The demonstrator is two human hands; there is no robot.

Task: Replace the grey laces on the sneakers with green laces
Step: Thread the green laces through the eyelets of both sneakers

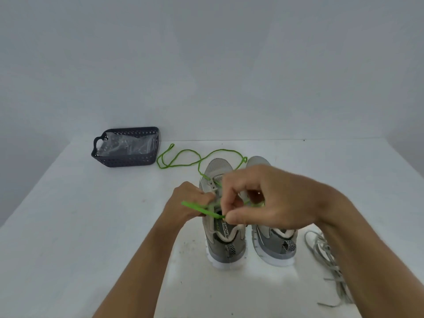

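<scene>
Removed grey laces (325, 255) lie on the table (68, 226) at right, while the right hand (263, 198) pinches a green lace (202, 208) over the left sneaker (223, 235) and the left hand (188, 200) grips its eyelet edge, so lacing looks only partly done and the right sneaker (275, 244) seems still unlaced.

- 2 grey sneakers with white soles are standing upright side by side on the white table, heels facing the camera, toes pointing away.
- The left sneaker (223, 239) is showing a tongue label reading "MEMORY" and a striped heel loop.
- The right sneaker (274, 244) is sitting just beside it, its upper part hidden.
- A green lace (181, 162) is running through the left sneaker's eyelets, its slack looping across the table beyond the toes, one flat end sticking out left.
- The grey laces (325, 255) are lying loose in a tangle to the right of the right sneaker.
</scene>
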